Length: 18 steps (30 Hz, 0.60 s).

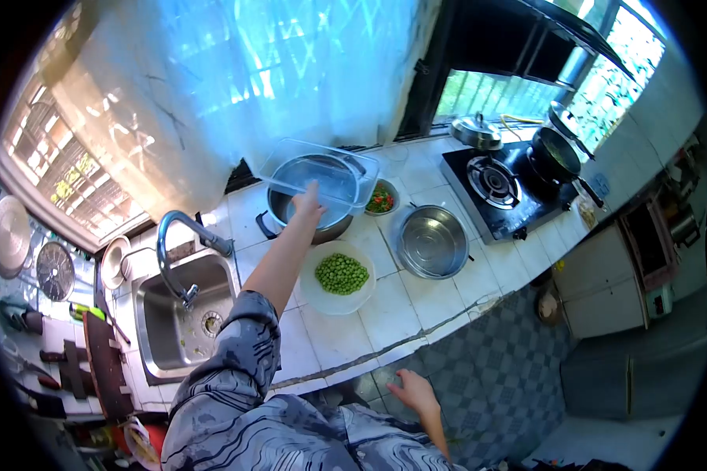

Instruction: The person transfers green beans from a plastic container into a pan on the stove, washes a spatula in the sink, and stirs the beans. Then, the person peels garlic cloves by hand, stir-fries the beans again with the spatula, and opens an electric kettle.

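Observation:
My left hand (309, 204) reaches across the counter, its fingers closed on the near side of a clear rectangular plastic container (360, 174). The container is tilted above a large metal pot (336, 229) and partly covers its opening. In front of the pot, a white plate (312, 299) carries green peas (342, 274). To the right of the container stands a small bowl with chopped red and green pieces (381, 198). My right hand (413, 392) hangs low in front of the counter, fingers apart and holding nothing.
A round metal pan (433, 242) stands on the tiled counter. At right, a gas stove (487, 228) bears a dark wok (554, 157) and a lidded pot (477, 132). At left are a steel sink (151, 337), its curved faucet (165, 251) and a wooden board (106, 365).

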### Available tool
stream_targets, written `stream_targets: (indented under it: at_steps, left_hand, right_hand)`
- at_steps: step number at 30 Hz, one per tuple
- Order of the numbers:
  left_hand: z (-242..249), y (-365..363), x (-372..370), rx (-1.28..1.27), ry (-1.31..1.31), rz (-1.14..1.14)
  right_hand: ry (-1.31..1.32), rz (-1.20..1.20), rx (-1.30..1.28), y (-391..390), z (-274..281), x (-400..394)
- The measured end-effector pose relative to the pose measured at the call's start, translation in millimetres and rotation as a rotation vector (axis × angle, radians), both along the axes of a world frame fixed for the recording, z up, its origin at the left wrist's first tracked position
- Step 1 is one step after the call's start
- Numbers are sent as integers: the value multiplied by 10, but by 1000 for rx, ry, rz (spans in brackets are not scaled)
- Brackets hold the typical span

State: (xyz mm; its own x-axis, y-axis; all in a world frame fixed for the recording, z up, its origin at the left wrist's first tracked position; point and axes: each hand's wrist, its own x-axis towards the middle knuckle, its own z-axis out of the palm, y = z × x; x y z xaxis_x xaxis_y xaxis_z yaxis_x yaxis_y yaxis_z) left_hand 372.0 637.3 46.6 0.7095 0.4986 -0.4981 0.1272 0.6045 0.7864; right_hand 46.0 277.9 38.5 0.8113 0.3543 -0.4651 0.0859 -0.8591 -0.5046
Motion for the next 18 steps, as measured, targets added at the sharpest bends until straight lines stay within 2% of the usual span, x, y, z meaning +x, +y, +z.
stream_targets:
  at_steps: [3, 4, 5, 6, 7, 8, 10, 12, 13, 14, 16, 18]
  left_hand:
    - [623, -310, -634, 303, -12, -90]
    - [366, -347, -751, 479, -78, 4]
    - [374, -452, -1103, 571, -187, 73]
    - [473, -473, -1481, 564, -289, 9]
    - [457, -473, -1886, 826, -368, 23]
    - [467, -485, -2279, 754, -271, 66]
    - [236, -289, -3036, 809, -128, 59]
    - [-124, -61, -3768, 697, 60, 166]
    - [-174, 21, -4107, 675, 225, 221]
    - [-202, 75, -4434, 640, 384, 272]
    - [-252, 90, -5030, 636, 411, 411]
    - [-384, 140, -5525, 410, 258, 532]
  right_hand:
    - [-65, 99, 72, 335, 18, 229]
    - [-71, 154, 82, 527, 39, 347]
    - [-72, 106, 276, 753, 70, 461]
    - [-59, 59, 470, 998, 108, 557]
    - [-34, 89, 563, 1282, 47, 671]
    - [-3, 123, 655, 1594, 2, 785]
    - [-150, 333, 713, 2315, 360, 1013]
    - [-105, 392, 886, 3126, 294, 1304]
    - [-183, 416, 934, 3554, 321, 1491]
    - [-60, 321, 1051, 4034, 150, 1722]
    - [-23, 227, 1178, 4898, 67, 2169]
    - [433, 121, 1213, 5467, 228, 2383]
